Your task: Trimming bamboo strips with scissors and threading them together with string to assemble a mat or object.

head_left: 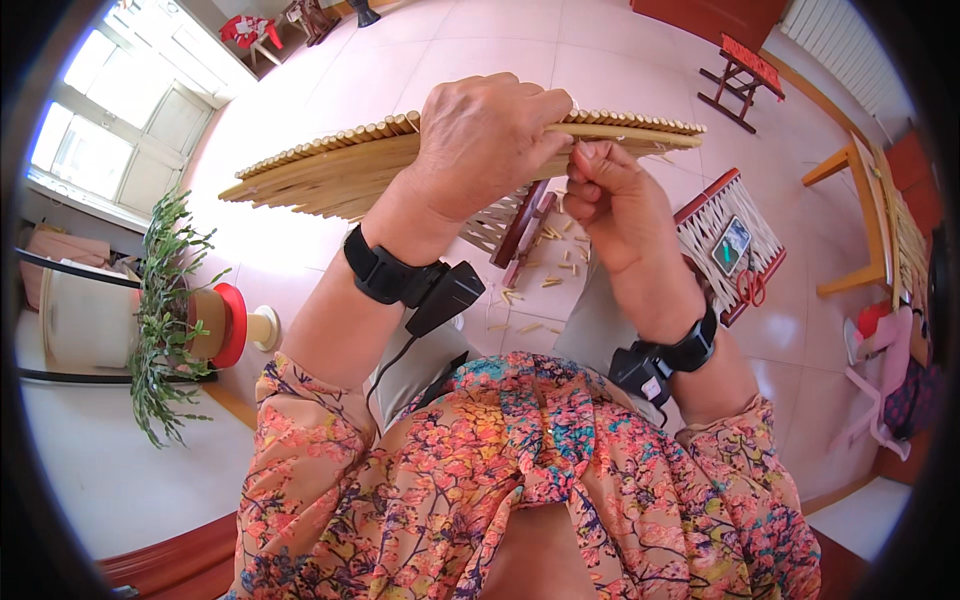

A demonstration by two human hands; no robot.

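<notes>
A panel of pale yellow plant stalks laid side by side (pixel 330 170) is held up in front of me, tilted so that I see its cut stalk ends along the top edge. My left hand (pixel 490 140) is closed over that edge near the middle, with the thumb on the near side. Right beside it, my right hand (pixel 612 195) is pinched close to the left thumb, just under the panel's rim. Whatever its fingertips hold is too small to make out.
Below the panel stands a folding stool with a corded seat (pixel 522 225), cut stalk pieces (pixel 550 282) scattered around it. Another corded stool (pixel 690 215) at the right bears a phone (pixel 732 246) and red-handled scissors (pixel 750 288). A potted plant (pixel 165 310) is on the left.
</notes>
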